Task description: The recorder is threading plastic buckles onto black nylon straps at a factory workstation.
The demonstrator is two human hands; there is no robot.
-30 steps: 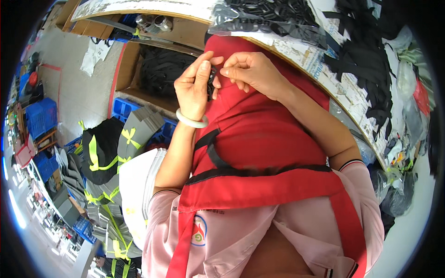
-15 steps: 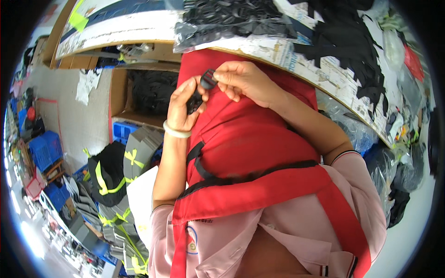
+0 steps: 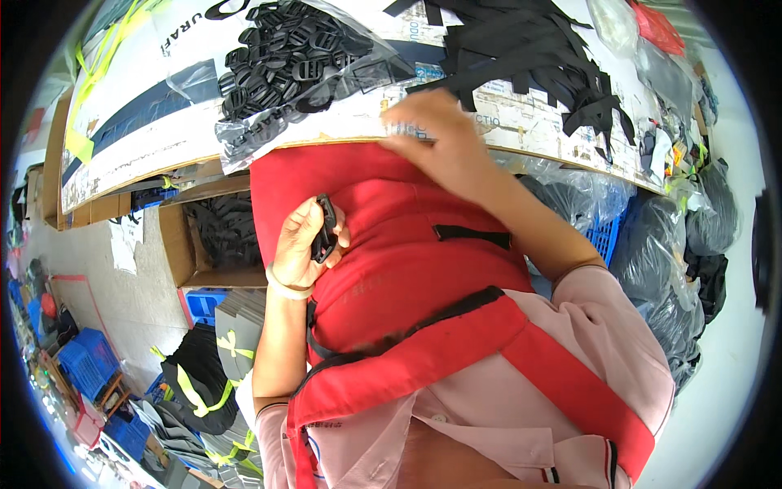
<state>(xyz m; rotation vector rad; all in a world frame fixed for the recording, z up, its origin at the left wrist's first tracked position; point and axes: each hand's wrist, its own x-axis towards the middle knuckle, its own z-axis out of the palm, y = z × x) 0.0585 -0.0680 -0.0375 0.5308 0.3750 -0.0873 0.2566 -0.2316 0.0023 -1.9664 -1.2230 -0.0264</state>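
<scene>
Black plastic buckles [image 3: 325, 230] are gripped in my left hand [image 3: 299, 243], low over the red apron [image 3: 391, 204]; how many is hard to make out. My right hand [image 3: 440, 134] is over the table's front edge, close to a heap of black webbing straps [image 3: 521, 53]. Motion blurs its fingers, so I cannot see whether anything is in them. Left of the straps, a clear plastic bag [image 3: 244, 134] lies spread on the table with a pile of loose black buckles [image 3: 281, 61] on it.
The white worktable [image 3: 163, 155] has a worn front edge. Below it at left stands a cardboard box [image 3: 175, 244] of black pieces. Bundled grey and black material [image 3: 199, 375] with yellow-green ties is at my left. Plastic bags [image 3: 652, 253] crowd the right side.
My right hand has left the buckle near my left hand and moved up and right to the table edge. My left hand has dropped lower, keeping the buckles. The view has shifted toward the table.
</scene>
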